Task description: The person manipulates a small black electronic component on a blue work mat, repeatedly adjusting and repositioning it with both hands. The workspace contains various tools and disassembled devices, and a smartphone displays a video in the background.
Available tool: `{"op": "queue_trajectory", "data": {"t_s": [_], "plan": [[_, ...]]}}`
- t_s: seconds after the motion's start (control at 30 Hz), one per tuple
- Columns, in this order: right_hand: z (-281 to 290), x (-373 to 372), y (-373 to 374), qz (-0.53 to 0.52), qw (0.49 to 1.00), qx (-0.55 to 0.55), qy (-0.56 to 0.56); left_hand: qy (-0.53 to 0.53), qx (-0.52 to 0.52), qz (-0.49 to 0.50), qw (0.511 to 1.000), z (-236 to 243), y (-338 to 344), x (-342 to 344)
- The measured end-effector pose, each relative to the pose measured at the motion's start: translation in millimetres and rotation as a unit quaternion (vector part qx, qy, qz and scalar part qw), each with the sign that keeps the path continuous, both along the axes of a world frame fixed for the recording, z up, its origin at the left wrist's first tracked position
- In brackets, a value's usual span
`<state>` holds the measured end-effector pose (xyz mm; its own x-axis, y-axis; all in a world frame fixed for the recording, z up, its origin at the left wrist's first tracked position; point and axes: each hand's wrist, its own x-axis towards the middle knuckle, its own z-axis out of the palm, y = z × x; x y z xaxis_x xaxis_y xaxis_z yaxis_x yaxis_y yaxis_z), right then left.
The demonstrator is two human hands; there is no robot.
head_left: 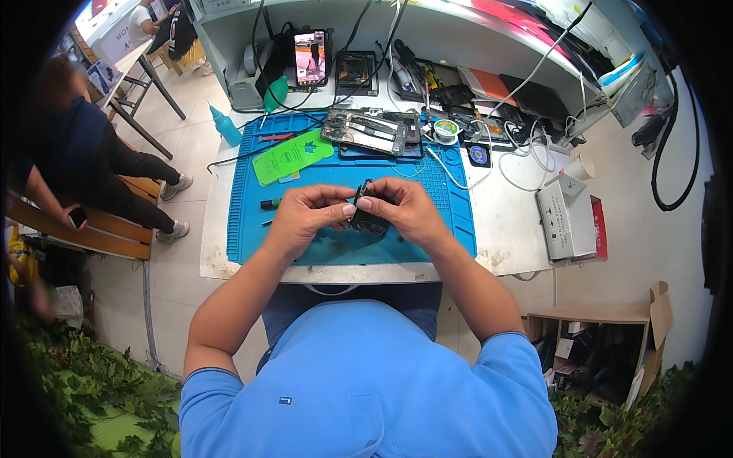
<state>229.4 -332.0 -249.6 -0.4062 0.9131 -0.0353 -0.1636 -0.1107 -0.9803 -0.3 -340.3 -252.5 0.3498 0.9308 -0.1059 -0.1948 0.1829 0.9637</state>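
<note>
Above the front part of a blue repair mat [317, 250], both my hands hold a black phone part [369, 224], tilted and partly covered by fingers. My left hand [307, 216] pinches its left edge between thumb and fingertips. From the other side, my right hand [408, 214] grips it, thumb on top near the upper edge. Just left of my left hand lies a tool with a dark green handle [269, 204]. Beyond the hands are a bright green card [292, 157] and an opened phone [365, 132] with its insides exposed.
Across the back stand a lit phone [310, 57], a green air blower [276, 93], a solder spool [445, 130] and tangled cables. A blue bottle [224, 126] is at the left, a white box [566, 217] at the right. Another person [76, 145] sits at far left.
</note>
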Motion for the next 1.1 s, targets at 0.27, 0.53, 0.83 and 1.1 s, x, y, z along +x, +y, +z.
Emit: {"op": "queue_trajectory", "data": {"t_s": [0.27, 0.53, 0.83, 1.1], "plan": [[-9.4, 0.7, 0.5, -0.034, 0.999, 0.021, -0.012, 0.024, 0.000, -0.006, 1.000, 8.7, 0.3, -1.9], [-8.5, 0.0, 0.3, -0.030, 1.000, 0.004, 0.004, 0.053, -0.008, -0.007, 0.999, 10.4, 3.2, -1.8], [-9.7, 0.7, 0.3, -0.030, 0.999, -0.001, 0.015, 0.084, 0.003, -0.003, 0.996, 14.6, 2.1, -0.4], [-10.8, 0.3, -0.3, -0.033, 0.999, 0.003, 0.017, 0.072, 0.014, 0.009, 0.997, 14.0, 0.5, 1.7]]}}
